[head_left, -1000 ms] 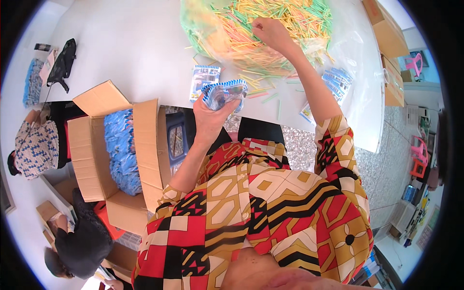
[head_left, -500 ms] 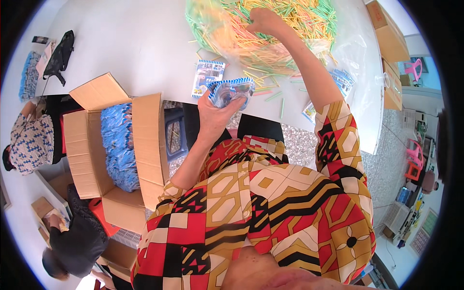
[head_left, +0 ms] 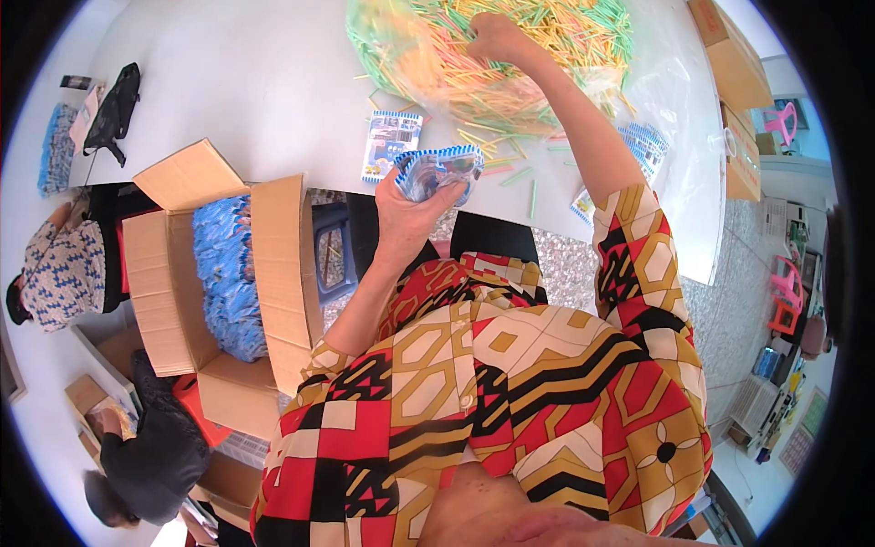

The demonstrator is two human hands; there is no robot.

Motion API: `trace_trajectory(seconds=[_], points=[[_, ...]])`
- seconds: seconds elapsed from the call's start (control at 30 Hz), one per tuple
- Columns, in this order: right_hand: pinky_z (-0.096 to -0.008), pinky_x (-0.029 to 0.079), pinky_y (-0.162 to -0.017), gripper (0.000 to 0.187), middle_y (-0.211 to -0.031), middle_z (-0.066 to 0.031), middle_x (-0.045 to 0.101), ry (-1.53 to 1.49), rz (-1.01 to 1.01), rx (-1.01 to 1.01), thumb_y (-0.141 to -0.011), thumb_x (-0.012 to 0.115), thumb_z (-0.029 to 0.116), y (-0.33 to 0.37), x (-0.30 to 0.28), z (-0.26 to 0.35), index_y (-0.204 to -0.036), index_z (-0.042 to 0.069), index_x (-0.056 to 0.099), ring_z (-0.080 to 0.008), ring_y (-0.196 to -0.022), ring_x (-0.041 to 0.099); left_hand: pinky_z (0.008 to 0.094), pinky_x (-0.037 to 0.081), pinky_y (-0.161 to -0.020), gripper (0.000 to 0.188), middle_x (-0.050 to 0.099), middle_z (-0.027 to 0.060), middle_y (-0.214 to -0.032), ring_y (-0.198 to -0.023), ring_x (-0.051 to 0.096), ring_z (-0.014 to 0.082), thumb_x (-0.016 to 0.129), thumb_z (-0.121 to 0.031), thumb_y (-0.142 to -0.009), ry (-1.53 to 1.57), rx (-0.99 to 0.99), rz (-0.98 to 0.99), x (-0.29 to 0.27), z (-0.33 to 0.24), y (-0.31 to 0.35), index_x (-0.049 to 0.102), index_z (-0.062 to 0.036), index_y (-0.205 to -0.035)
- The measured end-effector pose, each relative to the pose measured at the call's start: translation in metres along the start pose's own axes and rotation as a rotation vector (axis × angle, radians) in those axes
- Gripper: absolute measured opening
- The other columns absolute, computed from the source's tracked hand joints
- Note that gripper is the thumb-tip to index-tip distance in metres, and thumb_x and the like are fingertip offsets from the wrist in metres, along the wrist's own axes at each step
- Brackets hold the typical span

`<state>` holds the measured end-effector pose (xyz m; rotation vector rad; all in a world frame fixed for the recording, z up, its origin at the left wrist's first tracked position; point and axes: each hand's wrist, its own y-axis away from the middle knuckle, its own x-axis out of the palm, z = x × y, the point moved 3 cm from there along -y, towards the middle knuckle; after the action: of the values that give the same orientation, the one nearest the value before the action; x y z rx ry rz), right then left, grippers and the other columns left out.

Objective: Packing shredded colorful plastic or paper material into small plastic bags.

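Note:
My left hand (head_left: pixel 408 217) is closed round a clear plastic packet (head_left: pixel 439 173) with a blue-and-white striped rim, held over the table's near edge. My right hand (head_left: pixel 503 41) reaches into a heap of thin sticks (head_left: pixel 565 46) in yellow, green and pink. Its fingers curl down at the heap, and I cannot make out what is between them. The heap lies in a large open plastic bag (head_left: pixel 381 55). Flat on the table, just left of the held packet, is a blue-and-white printed packet (head_left: pixel 392 146). More packets (head_left: pixel 643 150) lie partly behind my right forearm.
An open cardboard box (head_left: pixel 284 264) full of blue packets (head_left: pixel 228 283) stands at my left. Loose sticks (head_left: pixel 518 176) are scattered on the white table (head_left: pixel 228 82). Cardboard boxes (head_left: pixel 729 55) stand at the right edge. Two people (head_left: pixel 150 447) work at the left.
Both hands stay in nearly the same places, the left still on the packet and the right at the heap. The whole view has shifted slightly.

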<state>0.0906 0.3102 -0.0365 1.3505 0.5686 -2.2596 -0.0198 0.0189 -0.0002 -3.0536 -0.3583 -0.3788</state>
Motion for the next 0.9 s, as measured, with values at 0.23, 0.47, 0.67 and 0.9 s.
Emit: trace_trajectory(seconds=[0.23,0.47,0.67,0.9], points=[[-0.0418,0.046,-0.058,0.026,-0.062,-0.0174,0.059,0.037,0.1,0.029,-0.062,0.059,0.021,-0.002,0.004,-0.001,-0.075,-0.001,0.059,-0.034,-0.061,0.059,0.0229,0.048,-0.071,0.024,0.066,0.005,-0.087,-0.077,0.06,0.0083,0.072,-0.001,-0.073,0.024,-0.015,0.006,0.002,-0.005,0.001,0.062,0.0018,-0.095],[-0.036,0.044,-0.058,0.029,-0.069,-0.0115,0.061,-0.128,-0.035,0.003,-0.067,0.06,0.024,0.015,0.003,-0.006,-0.084,0.001,0.057,-0.0244,-0.063,0.058,0.0232,0.049,-0.072,0.025,0.066,0.0058,-0.089,-0.078,0.061,0.009,0.071,0.0,-0.074,0.019,-0.013,0.021,0.003,-0.003,0.0,0.061,0.0027,-0.097],[-0.0312,0.042,-0.057,0.026,-0.065,-0.0082,0.056,-0.315,-0.042,0.003,-0.076,0.059,0.021,0.04,-0.005,0.001,-0.096,0.003,0.056,-0.015,-0.062,0.053,0.0228,0.049,-0.073,0.025,0.066,0.006,-0.089,-0.078,0.061,0.0092,0.071,0.0,-0.074,0.005,0.015,0.022,0.002,-0.002,0.0,0.062,0.0031,-0.097],[-0.0265,0.043,-0.07,0.024,-0.08,-0.0043,0.059,-0.782,-0.048,-0.03,-0.086,0.054,0.017,0.057,-0.003,0.0,-0.107,0.005,0.055,-0.0122,-0.075,0.055,0.0233,0.049,-0.074,0.024,0.066,0.0063,-0.089,-0.079,0.061,0.01,0.07,0.002,-0.074,-0.003,-0.005,0.039,0.007,-0.006,0.001,0.062,0.0035,-0.097]])
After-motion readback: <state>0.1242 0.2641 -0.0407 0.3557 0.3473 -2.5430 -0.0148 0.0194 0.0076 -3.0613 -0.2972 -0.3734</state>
